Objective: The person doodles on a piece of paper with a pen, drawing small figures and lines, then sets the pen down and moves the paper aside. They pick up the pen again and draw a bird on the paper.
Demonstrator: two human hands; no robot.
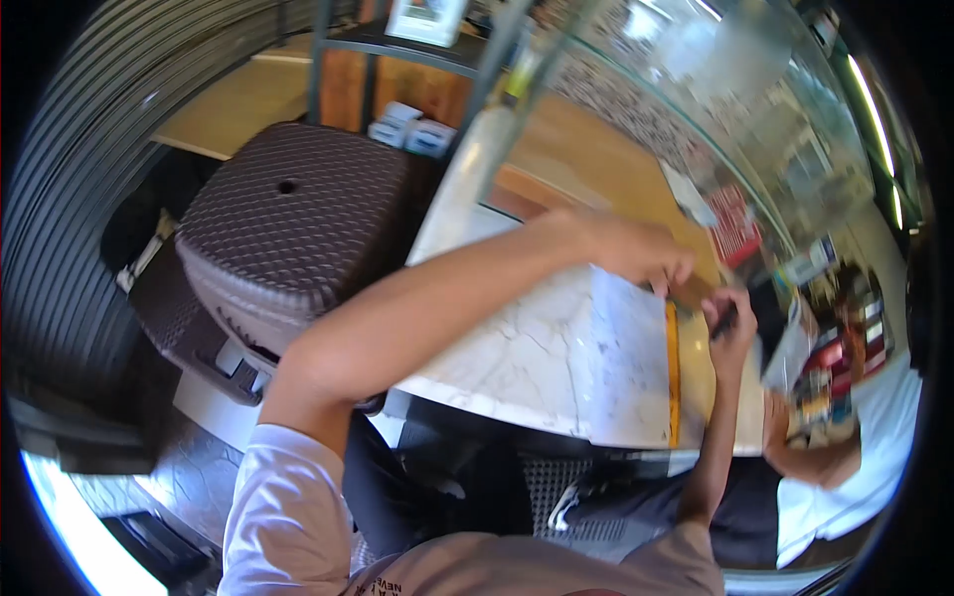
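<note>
A white sheet of paper (628, 348) lies on a marble-topped table (507, 348). A yellow ruler (673, 372) rests along the sheet's right edge. My left hand (636, 253) reaches across the table, fingers bent down on the far end of the ruler and paper. Just right of the ruler, my right hand (730, 323) is closed around a dark pen (723, 320), held near the ruler's far end. The pen tip is hidden by my fingers.
A brown woven stool (288, 219) stands left of the table. A curved glass panel (715, 109) rises beyond the table. Another person in a white shirt (874, 447) sits at the right, forearm (810, 462) by the table edge. Small white boxes (407, 124) sit on a far shelf.
</note>
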